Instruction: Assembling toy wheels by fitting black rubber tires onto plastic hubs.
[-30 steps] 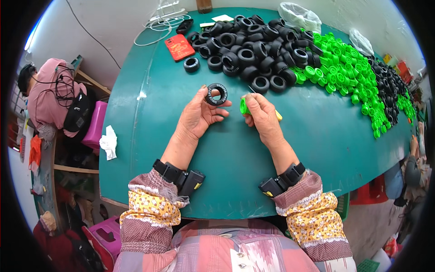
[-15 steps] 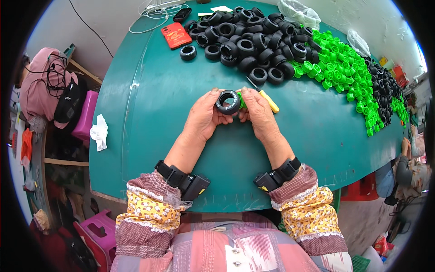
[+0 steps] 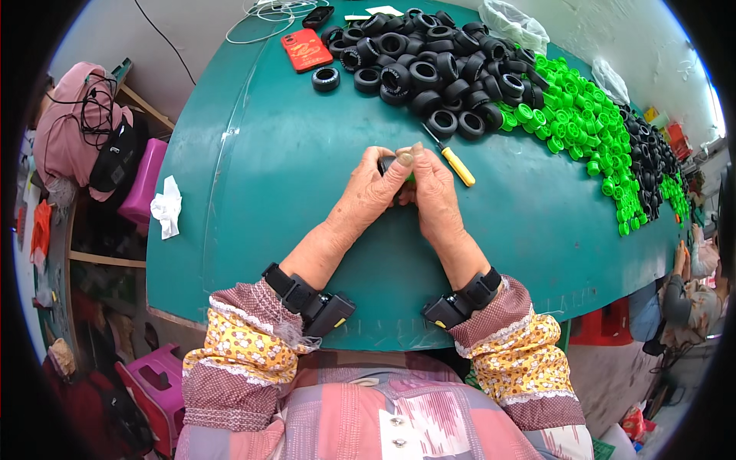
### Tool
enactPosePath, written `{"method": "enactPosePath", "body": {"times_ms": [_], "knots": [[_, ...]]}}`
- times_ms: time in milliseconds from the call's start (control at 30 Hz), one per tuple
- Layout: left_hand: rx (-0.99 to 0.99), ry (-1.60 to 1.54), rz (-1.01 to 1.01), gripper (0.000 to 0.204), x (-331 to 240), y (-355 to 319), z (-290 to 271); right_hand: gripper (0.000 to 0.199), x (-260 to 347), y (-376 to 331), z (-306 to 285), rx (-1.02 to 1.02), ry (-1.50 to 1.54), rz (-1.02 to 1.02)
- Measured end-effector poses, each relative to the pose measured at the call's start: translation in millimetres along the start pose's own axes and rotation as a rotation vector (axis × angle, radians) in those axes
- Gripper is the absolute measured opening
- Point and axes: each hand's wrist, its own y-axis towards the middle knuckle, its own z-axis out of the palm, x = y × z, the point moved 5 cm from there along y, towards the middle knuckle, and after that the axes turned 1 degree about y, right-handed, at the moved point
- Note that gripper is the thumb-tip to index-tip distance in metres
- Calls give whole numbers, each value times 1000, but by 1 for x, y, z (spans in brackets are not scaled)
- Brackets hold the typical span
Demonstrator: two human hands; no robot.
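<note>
Close together over the table's middle, both my hands are closed on one small black toy tyre. My left hand wraps the tyre, its thumb pressed over the top. My right hand grips from the other side, thumb tip beside the left thumb. A sliver of a green wheel hub shows between the hands; how far it sits inside the tyre is hidden by my fingers. Just right of my right hand lies a screwdriver with a yellow handle.
A large heap of black tyres covers the far side of the green table. Green hubs are piled to its right. A red phone, a lone tyre and crumpled white tissue lie leftward. Other people sit at far right.
My hands have closed in around the tyre, and my left thumb has come over its top. The tyre, earlier facing up with its opening visible, is now mostly covered.
</note>
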Motion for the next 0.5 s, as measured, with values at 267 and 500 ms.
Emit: {"method": "enactPosePath", "body": {"times_ms": [267, 500], "knots": [[115, -566, -225, 28, 2, -2, -10, 24, 8, 0, -6, -113, -27, -65], [52, -800, -241, 30, 9, -12, -2, 27, 22, -15, 13, -68, -421, -433]]}}
